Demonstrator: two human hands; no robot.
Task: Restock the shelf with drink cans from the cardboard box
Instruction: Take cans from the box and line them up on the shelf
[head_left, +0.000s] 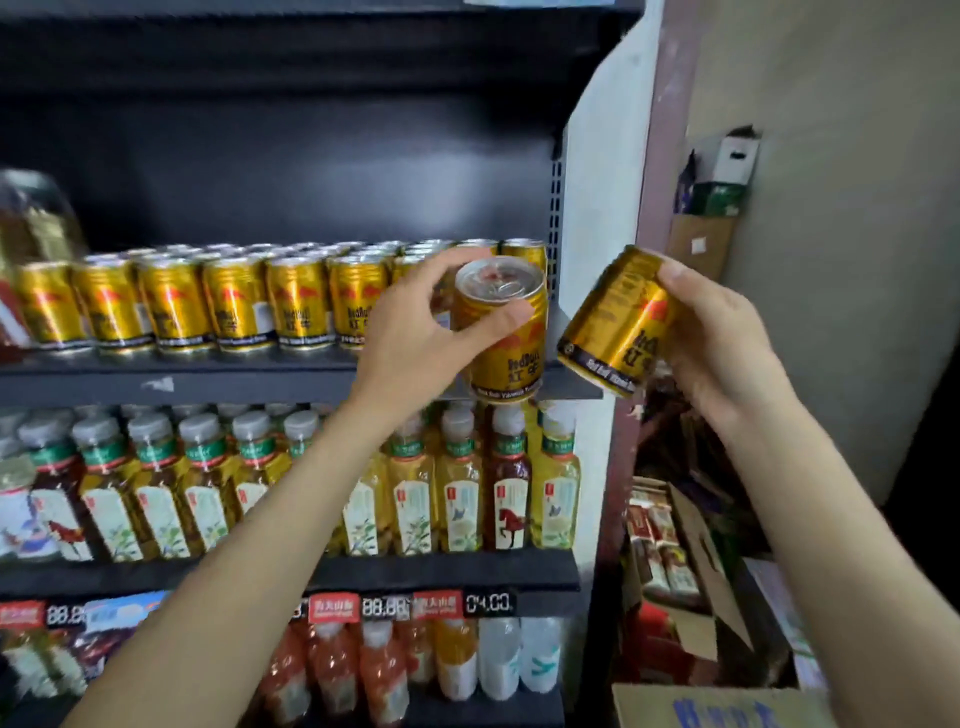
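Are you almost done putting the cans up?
Nearly, it seems. Done: gold cans already fill most of the shelf. In hand: the left hand holds a can at the gap on the right end; the right hand holds another, tilted. Left: setting both down; the box's contents are hidden.

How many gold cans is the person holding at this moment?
2. One upright gold can in the left hand, at the right end of the can shelf. One tilted gold can in the right hand, right of the shelf.
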